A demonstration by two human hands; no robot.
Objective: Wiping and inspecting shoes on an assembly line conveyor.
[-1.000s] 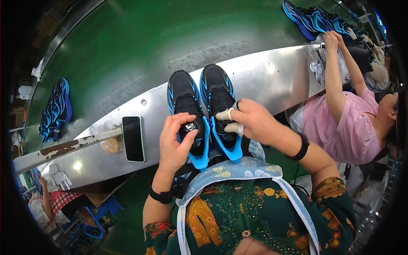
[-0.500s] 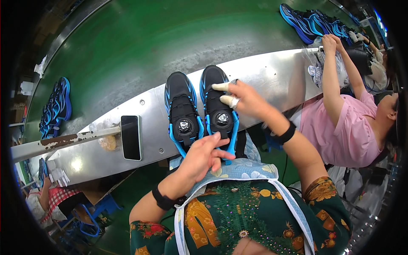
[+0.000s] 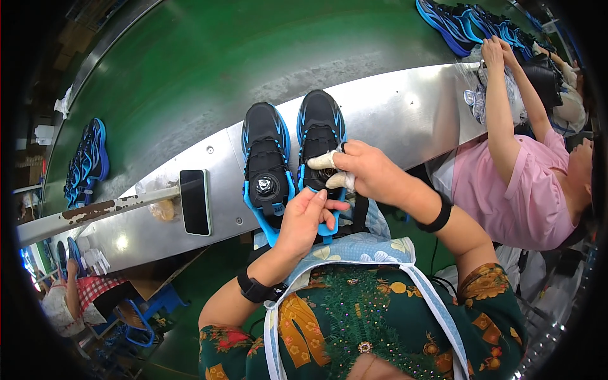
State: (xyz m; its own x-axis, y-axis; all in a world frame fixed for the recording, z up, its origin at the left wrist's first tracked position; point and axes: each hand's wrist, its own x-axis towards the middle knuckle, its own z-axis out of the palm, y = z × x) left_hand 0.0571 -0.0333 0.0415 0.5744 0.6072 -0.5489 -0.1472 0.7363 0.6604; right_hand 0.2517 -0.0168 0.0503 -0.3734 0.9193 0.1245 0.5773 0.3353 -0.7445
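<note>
Two black sneakers with bright blue edging stand side by side on the metal ledge, toes pointing away from me. The left sneaker (image 3: 261, 136) shows its round lacing dial (image 3: 265, 184) in full. On the right sneaker (image 3: 320, 117), my right hand (image 3: 367, 171) has its thumb and forefinger, both in pale finger covers, bent around the dial, which they mostly hide. My left hand (image 3: 304, 218) is closed at that sneaker's tongue, near the collar; its fingertips are partly hidden.
A black phone (image 3: 195, 202) lies on the metal ledge (image 3: 221, 152), beside a chipped metal bar (image 3: 114, 208). More sneakers stand on the green belt at left (image 3: 87, 161) and far right (image 3: 453, 28). A co-worker in pink (image 3: 506, 183) works to my right; another person sits lower left.
My right hand has come down and nearer, from above the right sneaker's laces onto its dial. My left hand's fingers have drawn in at the tongue.
</note>
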